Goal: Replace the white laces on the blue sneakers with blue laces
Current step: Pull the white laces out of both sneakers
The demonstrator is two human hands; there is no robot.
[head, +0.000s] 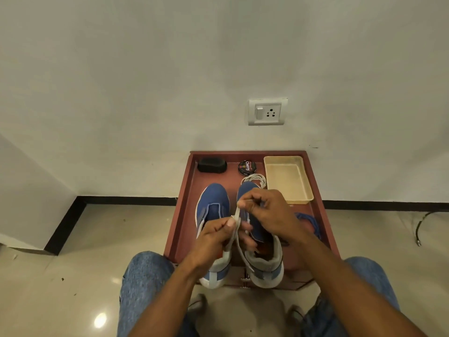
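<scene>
Two blue sneakers stand side by side on a red-brown low table (184, 205), toes toward the wall. The left sneaker (212, 207) shows no lace. Over the right sneaker (260, 242) both hands hold a white lace (237, 216): my left hand (213, 235) pinches it low, and my right hand (266, 211) pinches it higher up. A coiled white lace (255, 178) lies beyond the right toe. Blue laces (309, 221) lie on the table to the right, partly hidden by my right arm.
A cream plastic tray (288, 180) sits at the table's back right. A black brush (212, 165) and a round polish tin (247, 167) stand along the back edge. A wall socket (267, 112) is above. My knees in jeans flank the table's front.
</scene>
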